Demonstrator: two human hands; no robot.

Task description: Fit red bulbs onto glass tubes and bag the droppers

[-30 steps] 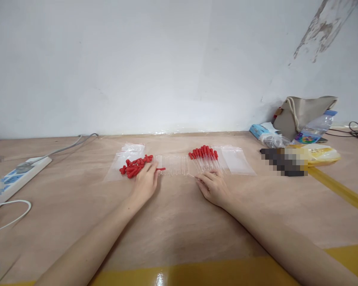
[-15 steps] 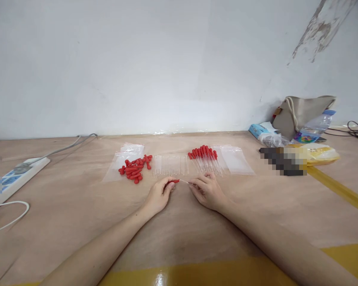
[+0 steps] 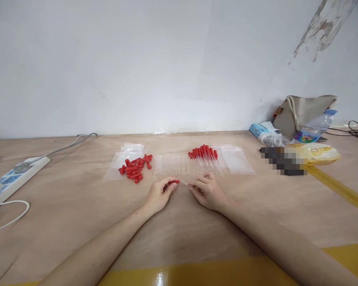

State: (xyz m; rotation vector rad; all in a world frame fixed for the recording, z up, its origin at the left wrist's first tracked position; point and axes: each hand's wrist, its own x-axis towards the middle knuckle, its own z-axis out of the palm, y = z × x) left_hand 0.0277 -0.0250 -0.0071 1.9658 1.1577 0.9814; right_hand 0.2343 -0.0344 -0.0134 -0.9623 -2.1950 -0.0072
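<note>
Between thumb and fingers, my left hand point(image 3: 160, 194) pinches a red rubber dropper bulb point(image 3: 176, 181), most of it hidden by the fingers. My right hand point(image 3: 208, 191) is closed on a thin clear dropper tube point(image 3: 185, 183), whose left end meets the bulb's mouth. Beyond my left hand lies a heap of loose red bulbs point(image 3: 133, 169) on clear zip bags point(image 3: 115, 167). A row of clear tubes point(image 3: 170, 164) is laid out in the middle. Past my right hand, several droppers with red bulbs fitted point(image 3: 204, 153) lie fanned beside more zip bags point(image 3: 237, 159).
A power strip point(image 3: 20, 174) with cables is at the left. At the back right stand a grey bag point(image 3: 307, 111), a blue tissue pack point(image 3: 259, 130) and a plastic bottle point(image 3: 316, 127). A yellow packet point(image 3: 323, 155) lies in front of them. Behind the table rises a white wall point(image 3: 167, 67).
Both hands stay almost in place. The bulb and the tube remain end to end, with slightly less of the red bulb showing past my left fingers.
</note>
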